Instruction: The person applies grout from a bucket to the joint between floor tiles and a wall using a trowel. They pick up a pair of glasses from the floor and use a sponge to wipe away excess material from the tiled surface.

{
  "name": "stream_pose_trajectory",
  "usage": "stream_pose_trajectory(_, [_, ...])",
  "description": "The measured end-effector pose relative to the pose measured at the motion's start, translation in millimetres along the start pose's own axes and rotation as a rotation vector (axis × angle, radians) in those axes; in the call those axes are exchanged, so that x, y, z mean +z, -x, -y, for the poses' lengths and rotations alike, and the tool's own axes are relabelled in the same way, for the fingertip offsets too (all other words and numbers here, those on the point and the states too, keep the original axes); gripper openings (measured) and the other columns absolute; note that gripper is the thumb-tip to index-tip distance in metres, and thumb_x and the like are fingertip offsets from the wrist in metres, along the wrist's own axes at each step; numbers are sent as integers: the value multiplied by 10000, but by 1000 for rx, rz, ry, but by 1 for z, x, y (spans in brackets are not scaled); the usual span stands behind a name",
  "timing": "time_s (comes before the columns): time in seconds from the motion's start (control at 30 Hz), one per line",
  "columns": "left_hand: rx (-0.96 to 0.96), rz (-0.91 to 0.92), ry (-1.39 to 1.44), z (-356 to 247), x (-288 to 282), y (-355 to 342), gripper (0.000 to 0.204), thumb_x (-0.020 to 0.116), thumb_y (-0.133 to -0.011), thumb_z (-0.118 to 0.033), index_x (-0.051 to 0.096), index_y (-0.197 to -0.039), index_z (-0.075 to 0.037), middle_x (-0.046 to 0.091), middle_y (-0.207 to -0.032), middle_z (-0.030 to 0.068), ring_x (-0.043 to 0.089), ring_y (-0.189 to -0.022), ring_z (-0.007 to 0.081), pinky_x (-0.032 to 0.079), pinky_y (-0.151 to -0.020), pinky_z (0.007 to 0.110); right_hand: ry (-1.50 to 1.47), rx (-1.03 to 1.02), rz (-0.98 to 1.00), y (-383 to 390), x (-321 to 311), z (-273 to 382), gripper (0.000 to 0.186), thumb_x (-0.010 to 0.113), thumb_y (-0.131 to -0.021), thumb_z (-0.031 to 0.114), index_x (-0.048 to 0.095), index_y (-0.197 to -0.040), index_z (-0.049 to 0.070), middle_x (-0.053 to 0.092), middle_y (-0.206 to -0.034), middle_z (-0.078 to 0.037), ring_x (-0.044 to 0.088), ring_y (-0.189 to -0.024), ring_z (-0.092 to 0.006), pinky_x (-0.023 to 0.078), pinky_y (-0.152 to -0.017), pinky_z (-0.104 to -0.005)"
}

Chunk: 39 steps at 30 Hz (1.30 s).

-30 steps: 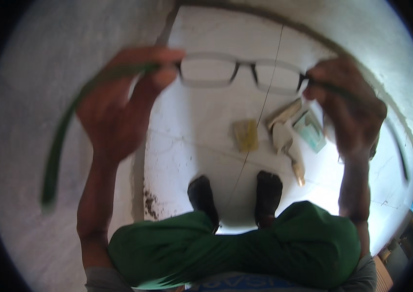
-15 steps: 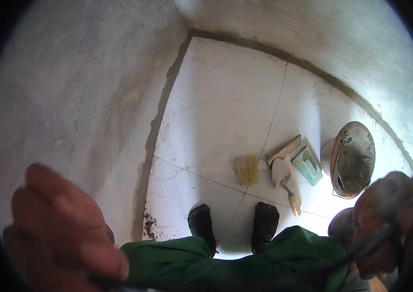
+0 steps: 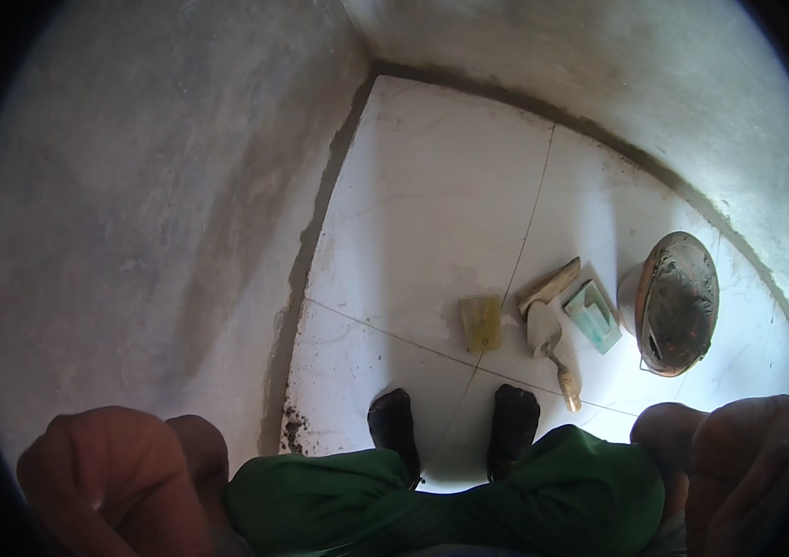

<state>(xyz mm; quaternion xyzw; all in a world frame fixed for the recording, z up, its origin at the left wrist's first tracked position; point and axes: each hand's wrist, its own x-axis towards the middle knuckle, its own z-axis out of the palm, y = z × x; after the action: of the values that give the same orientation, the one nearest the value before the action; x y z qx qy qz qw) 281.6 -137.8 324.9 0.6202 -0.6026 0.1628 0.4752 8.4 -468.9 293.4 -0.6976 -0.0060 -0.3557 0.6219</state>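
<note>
Close at the lower left is my left hand (image 3: pixel 111 473), its fingers curled, their tips and anything between them hidden. Opposite it at the lower right, my right hand (image 3: pixel 747 469) is also curled, and whatever it may grip cannot be made out. Both are near my knees in the picture, at either side of my green trousers (image 3: pixel 320 501). My dark-socked feet (image 3: pixel 392 427) stand on white floor tiles (image 3: pixel 431 186).
Beyond my feet lie a yellowish block (image 3: pixel 481 323), a wooden-handled trowel (image 3: pixel 544 330), a wooden piece (image 3: pixel 549 283) and a pale green tray (image 3: pixel 591 316). A dirty bucket (image 3: pixel 678 306) stands right of them. Grey plastered walls (image 3: pixel 134 186) border the floor.
Both hands came down from the middle to the lower corners of the picture. The glasses they held, last glimpsed along the lower edge, have left view. The bucket came into sight.
</note>
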Motion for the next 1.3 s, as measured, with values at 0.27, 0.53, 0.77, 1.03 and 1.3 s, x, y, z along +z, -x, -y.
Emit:
stream_pose_trajectory(0.27, [-17,-46,-2,-5,-16,0,255,669,-1081,-222,764,-1221,-31,775,-1205,153,750,-1035,244,590,-929,421,-23,4,13,-2,10,5,123,737,-1028,109,762,-1102,14,733,-992,-114,704,-829,-155,587,-669,-309])
stream_pose_trajectory(0.53, [-380,-63,60,34,-29,20,290,648,-1098,-256,759,-1250,-37,767,-1265,151,736,-1068,235,570,-975,432,84,147,12,1,29,-49,101,740,-1027,73,797,-1069,0,775,-997,-117,731,-853,-144,595,-688,-307])
stream_pose_trajectory(0.77, [-974,728,-14,81,84,84,342,704,-1072,-241,770,-1299,6,816,-1180,140,751,-1096,199,563,-1018,368,886,557,-36,187,-15,-149,132,764,-945,86,791,-1046,6,739,-962,-142,744,-800,-263,605,-728,-378])
stream_pose_trajectory(1.03, [-921,985,166,84,133,123,356,715,-1069,-239,749,-1314,17,808,-1200,184,775,-1145,271,584,-1048,395,975,800,216,278,-9,-166,307,748,-923,133,687,-1203,24,685,-1065,-164,691,-990,-413,574,-858,-531])
stream_pose_trajectory(1.3, [-941,996,120,94,152,139,363,689,-1061,-260,759,-1278,22,809,-1157,187,784,-1085,278,596,-997,394,744,617,37,182,-74,-19,348,781,-980,5,700,-1318,-14,766,-1156,-118,762,-1032,-193,609,-909,-360])
